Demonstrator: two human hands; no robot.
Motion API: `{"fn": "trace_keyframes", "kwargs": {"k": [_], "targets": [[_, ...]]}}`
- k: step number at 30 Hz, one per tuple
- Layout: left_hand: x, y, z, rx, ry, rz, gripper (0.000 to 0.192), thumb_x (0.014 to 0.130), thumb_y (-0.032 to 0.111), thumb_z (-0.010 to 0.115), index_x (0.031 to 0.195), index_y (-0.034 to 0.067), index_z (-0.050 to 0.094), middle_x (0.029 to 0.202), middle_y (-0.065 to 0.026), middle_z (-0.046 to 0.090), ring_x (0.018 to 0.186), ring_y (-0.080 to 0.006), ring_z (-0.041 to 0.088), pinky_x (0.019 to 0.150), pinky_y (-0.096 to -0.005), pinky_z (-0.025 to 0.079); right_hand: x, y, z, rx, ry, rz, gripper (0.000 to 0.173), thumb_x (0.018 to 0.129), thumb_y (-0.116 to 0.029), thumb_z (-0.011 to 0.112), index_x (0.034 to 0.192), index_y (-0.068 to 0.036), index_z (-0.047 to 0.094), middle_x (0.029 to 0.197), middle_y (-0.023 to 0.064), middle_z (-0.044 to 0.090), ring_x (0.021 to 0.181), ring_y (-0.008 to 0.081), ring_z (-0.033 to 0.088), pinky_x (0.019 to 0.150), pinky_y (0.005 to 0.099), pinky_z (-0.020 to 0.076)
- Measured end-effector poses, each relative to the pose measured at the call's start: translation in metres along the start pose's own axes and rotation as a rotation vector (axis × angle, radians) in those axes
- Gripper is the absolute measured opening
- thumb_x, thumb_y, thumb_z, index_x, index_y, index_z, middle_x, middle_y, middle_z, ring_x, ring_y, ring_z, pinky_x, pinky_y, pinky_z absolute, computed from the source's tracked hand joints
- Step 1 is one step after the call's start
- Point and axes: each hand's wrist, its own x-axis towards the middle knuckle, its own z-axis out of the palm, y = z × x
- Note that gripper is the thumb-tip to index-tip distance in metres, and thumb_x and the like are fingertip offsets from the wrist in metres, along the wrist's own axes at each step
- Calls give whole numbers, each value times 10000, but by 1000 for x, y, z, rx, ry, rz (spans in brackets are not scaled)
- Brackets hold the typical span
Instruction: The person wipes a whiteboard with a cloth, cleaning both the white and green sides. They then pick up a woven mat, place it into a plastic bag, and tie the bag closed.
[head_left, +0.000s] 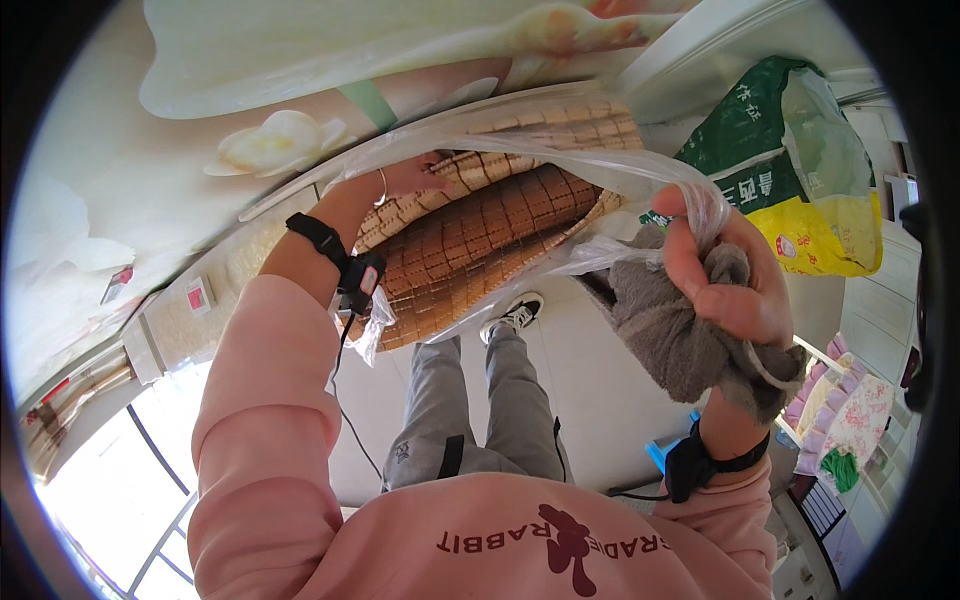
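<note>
A folded mat of brown and tan woven tiles (480, 232), possibly bamboo, lies inside a clear plastic bag (592, 161) with its mouth spread. My left hand (420, 176) reaches into the bag and touches the mat's upper folded edge; its fingertips are partly hidden, so its grip is unclear. At the right, my right hand (731, 281) is closed on the bag's gathered rim and on a bunched grey-brown cloth (660, 330), which hangs below the fingers. The bag's film runs from this hand over the mat towards my left wrist.
A wall with a flower picture (277, 139) rises behind the mat. To the right stands a green and yellow printed sack (817, 180). A blue object (660, 454) is on the floor near my right wrist. Farther right is a frilled floral cover (851, 412) with a green item (840, 469).
</note>
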Motion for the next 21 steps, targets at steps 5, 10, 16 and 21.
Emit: {"fn": "trace_keyframes", "kwargs": {"k": [5, 10, 16, 21], "targets": [[5, -3, -26, 97, 138, -44, 515, 804, 552, 636, 967, 63, 665, 836, -56, 634, 747, -187, 555, 703, -330, 454, 3, -15, 12, -99, -12, 20, 772, 613, -176, 674, 1292, 74, 405, 730, -15, 499, 590, 28, 388, 541, 151, 282], [1, 38, -31, 266, 147, -99, 353, 822, 415, 655, 944, 84, 672, 872, -49, 631, 791, -210, 571, 723, -343, 456, 5, -17, 18, -58, -11, 31, 799, 615, -171, 684, 1312, 81, 387, 729, -19, 503, 601, 29, 404, 537, 153, 283], [28, 108, -44, 485, 149, 37, 334, 817, 396, 661, 955, 92, 673, 900, -48, 626, 815, -217, 570, 738, -347, 455, 5, -6, 15, -52, 22, 12, 703, 614, -108, 653, 1265, 73, 459, 737, -2, 508, 628, 42, 429, 573, 166, 312], [45, 148, -55, 569, 177, 110, 320, 813, 381, 666, 963, 99, 674, 924, -48, 622, 836, -222, 569, 749, -351, 454, 6, -4, 14, -41, 32, 7, 693, 618, -120, 654, 1258, 72, 469, 737, -2, 506, 627, 39, 422, 574, 165, 307]]}}
